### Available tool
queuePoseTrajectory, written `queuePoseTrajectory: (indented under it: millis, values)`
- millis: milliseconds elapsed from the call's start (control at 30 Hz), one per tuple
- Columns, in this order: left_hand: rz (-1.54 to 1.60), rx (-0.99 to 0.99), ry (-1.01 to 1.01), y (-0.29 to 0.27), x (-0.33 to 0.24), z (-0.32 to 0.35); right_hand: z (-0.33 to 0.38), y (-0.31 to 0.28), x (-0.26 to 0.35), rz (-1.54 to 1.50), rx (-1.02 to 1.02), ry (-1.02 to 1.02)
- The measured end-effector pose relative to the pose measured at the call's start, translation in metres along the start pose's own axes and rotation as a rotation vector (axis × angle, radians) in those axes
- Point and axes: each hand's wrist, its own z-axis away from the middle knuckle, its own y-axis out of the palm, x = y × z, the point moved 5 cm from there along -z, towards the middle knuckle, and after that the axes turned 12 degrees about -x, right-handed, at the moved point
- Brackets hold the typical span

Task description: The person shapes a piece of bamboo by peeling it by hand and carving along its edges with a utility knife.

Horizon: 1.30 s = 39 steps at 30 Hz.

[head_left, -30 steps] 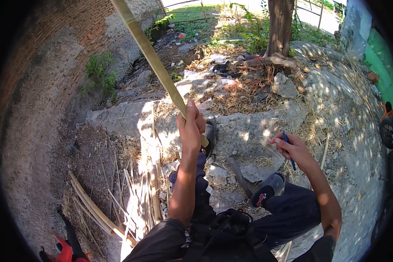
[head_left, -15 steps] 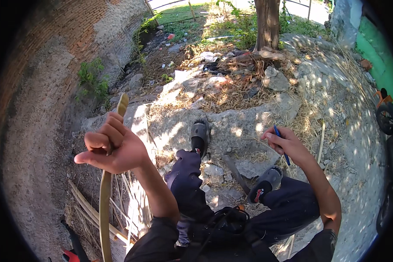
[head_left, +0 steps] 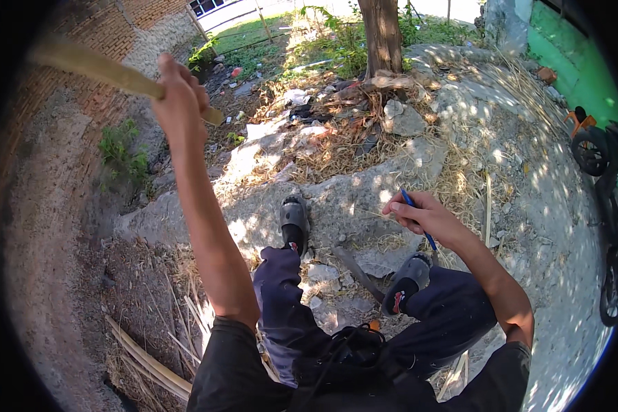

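I hold the bamboo strip (head_left: 110,69) up at ten o'clock, my left hand (head_left: 178,103) wrapped tight around it. My right hand (head_left: 422,216) pinches a blue pen (head_left: 419,220) at three o'clock, above my sandals (head_left: 295,220). I think a firm grip keeps the long strip steady.

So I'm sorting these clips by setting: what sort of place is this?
Most likely a rough outdoor yard or vacant lot: a tree trunk rising from bare rocky ground, a brick wall at the left, and dry straw and litter scattered about.
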Motion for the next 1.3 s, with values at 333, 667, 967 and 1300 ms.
queuePoseTrajectory:
  millis: [333,667,967,1300]
  values:
    - [-0.611,0.506,-0.804,-0.075,0.344,0.093,0.005,0.009,0.017,-0.002,0.004,-0.027]
    - [-0.048,0.466,-0.982,-0.055,0.296,0.099,0.004,0.014,0.017,0.003,0.029,-0.01]
    - [0.21,0.529,-0.741,-0.026,0.228,0.1,0.001,0.019,0.014,0.026,0.029,0.006]
    - [0.374,0.667,-0.68,-0.019,0.19,0.11,-0.002,0.022,0.012,0.02,0.035,0.015]
